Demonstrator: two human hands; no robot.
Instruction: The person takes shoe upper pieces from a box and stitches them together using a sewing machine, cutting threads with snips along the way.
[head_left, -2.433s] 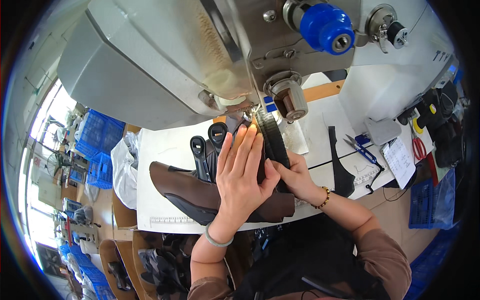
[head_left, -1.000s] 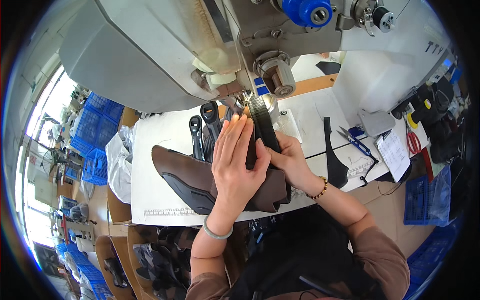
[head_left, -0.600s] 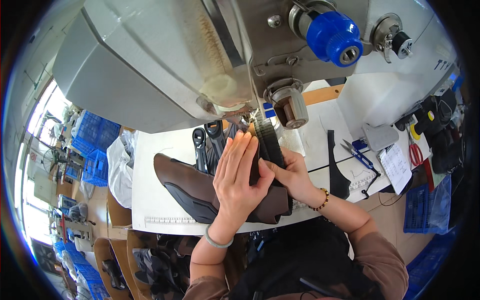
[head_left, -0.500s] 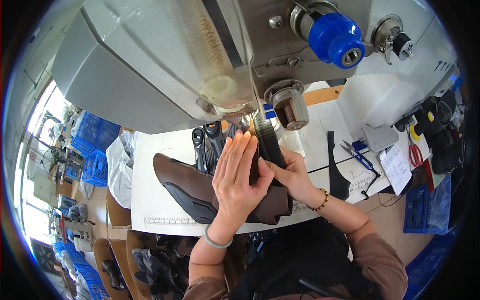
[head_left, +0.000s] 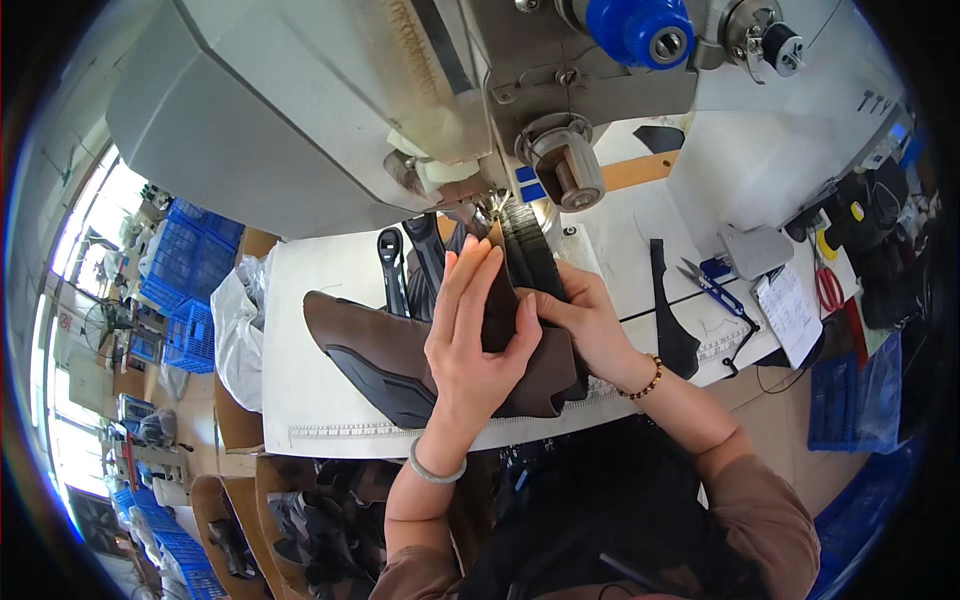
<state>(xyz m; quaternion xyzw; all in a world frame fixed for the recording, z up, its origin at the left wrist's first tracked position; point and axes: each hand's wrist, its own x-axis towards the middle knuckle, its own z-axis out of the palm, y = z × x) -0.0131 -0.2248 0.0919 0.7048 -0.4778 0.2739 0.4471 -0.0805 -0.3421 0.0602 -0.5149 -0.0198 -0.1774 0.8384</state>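
Observation:
A brown and black boot upper (head_left: 375, 345), with black straps (head_left: 393, 275) on its left, lies under the head of a sewing machine (head_left: 455, 185). My left hand (head_left: 470, 340) rests on its brown leather, fingers stretched toward the needle area and thumb apart. To the right, my right hand (head_left: 595, 330) grips the upper's edge, thumb on top and the other fingers mostly hidden behind it. A black ribbed strip (head_left: 535, 250) runs from the needle area down beside this hand. The needle tip itself is hard to make out.
Right of the work lie a black cut piece (head_left: 672, 320), blue thread snips (head_left: 715, 290), a written sheet (head_left: 788, 315) and red-handled scissors (head_left: 829, 287). A ruler strip (head_left: 345, 431) follows the table's front edge. Boxes of dark pieces (head_left: 320, 515) stand below left.
The machine and the work sit slightly higher in the picture. My left thumb has moved up and away from the leather, while my right hand keeps its grip on the upper.

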